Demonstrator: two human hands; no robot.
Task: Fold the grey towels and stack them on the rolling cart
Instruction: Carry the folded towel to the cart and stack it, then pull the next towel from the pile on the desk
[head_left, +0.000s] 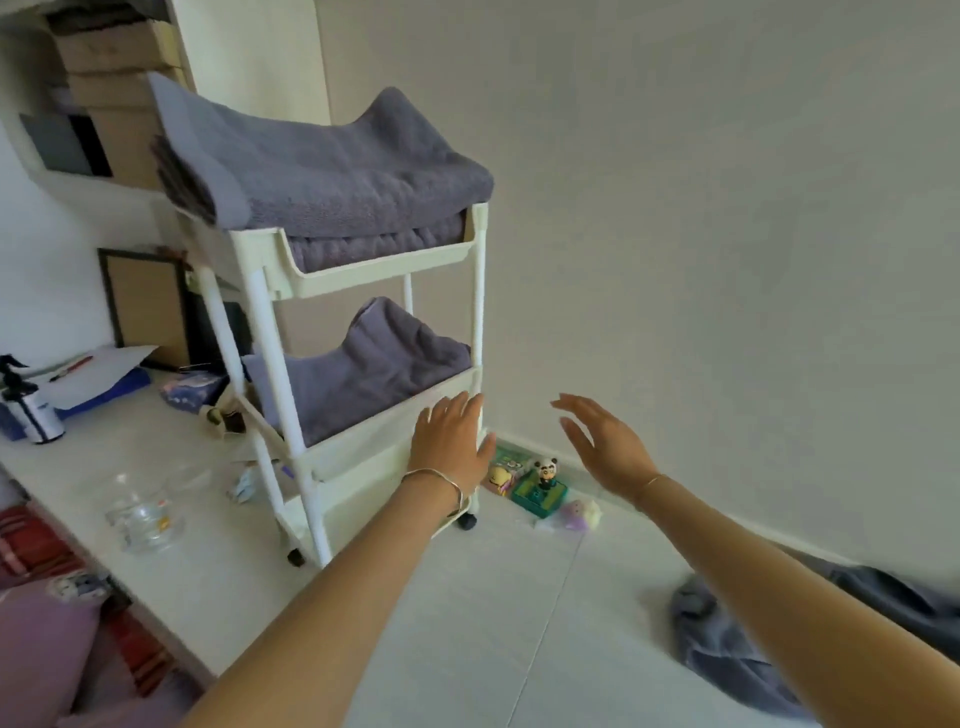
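Currently: both hands empty at the rolling cart (384, 265).
My left hand (451, 446) is flat, fingers straight, at the middle tray's corner, probably to steady the cart; I cannot confirm contact. My right hand (605, 441) hovers spread, holding nothing. Folded grey towels (337, 176) fill the top and middle trays; one unfolded towel (727, 639) lies on the floor (493, 597).

No text could be read anywhere. The white spray bottle (39, 415) carried a label with a dark band. The blue packet (189, 391) and the green toy box (537, 499) showed some print, but all of it was too blurred.
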